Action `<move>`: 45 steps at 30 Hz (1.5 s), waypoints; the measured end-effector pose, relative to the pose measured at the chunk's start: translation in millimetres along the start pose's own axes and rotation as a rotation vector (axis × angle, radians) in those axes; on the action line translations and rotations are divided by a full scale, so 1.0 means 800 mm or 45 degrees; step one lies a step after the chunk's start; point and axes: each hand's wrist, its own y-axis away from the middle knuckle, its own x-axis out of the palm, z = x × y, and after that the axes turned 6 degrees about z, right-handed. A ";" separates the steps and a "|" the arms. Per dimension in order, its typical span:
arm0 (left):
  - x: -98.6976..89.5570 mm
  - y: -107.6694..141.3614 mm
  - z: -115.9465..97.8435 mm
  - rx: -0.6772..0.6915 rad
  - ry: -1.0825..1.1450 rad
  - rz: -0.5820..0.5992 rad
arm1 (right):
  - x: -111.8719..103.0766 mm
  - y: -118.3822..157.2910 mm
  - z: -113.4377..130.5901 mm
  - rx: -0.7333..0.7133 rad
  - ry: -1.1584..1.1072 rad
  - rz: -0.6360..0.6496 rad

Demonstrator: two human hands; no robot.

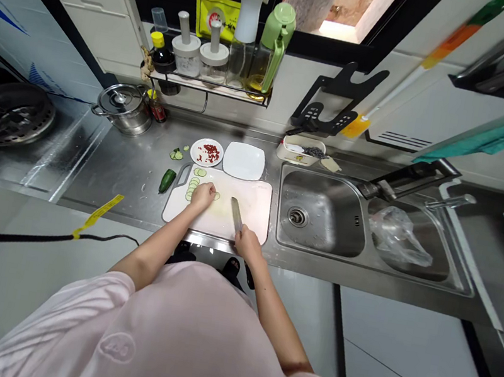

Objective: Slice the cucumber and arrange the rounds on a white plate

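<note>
A white cutting board (220,222) lies on the steel counter, with several cucumber slices (193,185) lined up near its left side. My left hand (203,197) is over the board, its fingers pinched together beside a single slice (217,196); whether they hold anything is too small to tell. My right hand (248,243) grips a knife (235,211), whose blade points away from me over the board. A piece of cucumber (167,181) lies left of the board. Behind the board are a plate of chopped red pieces (195,150) and a white square plate (243,161).
Cucumber scraps (176,154) lie left of the plates. A lidded pot (125,110) stands at the back left and a pan (4,108) further left. The double sink (321,215) is on the right. A bottle rack (210,87) hangs above the counter.
</note>
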 end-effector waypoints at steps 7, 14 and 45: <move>-0.010 0.020 0.004 -0.141 0.177 -0.040 | -0.006 0.001 -0.004 0.006 -0.005 0.012; -0.015 0.046 0.049 -0.226 0.434 -0.089 | 0.001 -0.004 -0.006 -0.009 0.020 -0.022; -0.041 0.025 0.072 -0.240 0.131 -0.311 | -0.001 -0.014 -0.018 -0.013 -0.156 -0.210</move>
